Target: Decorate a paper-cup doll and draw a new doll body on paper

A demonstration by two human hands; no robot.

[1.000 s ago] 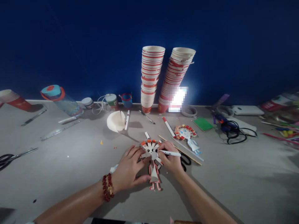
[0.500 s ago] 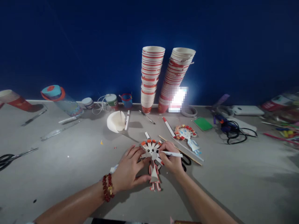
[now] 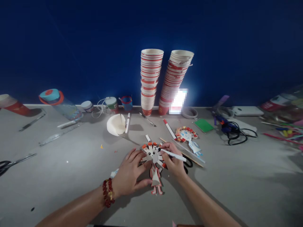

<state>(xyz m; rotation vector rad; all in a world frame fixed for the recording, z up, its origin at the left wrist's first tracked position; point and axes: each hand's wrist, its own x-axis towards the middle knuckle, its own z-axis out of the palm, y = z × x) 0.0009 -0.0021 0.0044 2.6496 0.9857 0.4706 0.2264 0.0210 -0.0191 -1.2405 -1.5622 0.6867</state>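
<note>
A paper doll cut from a paper cup lies on the table, with two black eyes drawn on its round face and orange-tipped strips around its head. My left hand rests flat with fingers apart, its fingertips on the left side of the doll's head. Pinched in my right hand is a white marker pen, its black tip near the upper right of the head. A white marker cap lies just above the doll. Black scissor handles show partly behind my right hand.
Two tall stacks of paper cups stand at the wall. A second paper doll, a red-capped marker and a wooden stick lie to the right. Farther left are a cut cup, a water bottle and scissors.
The marker tip has moved from beside the doll's eye up to the upper right of its head, and the pen is tilted more. My left hand stays on the doll.
</note>
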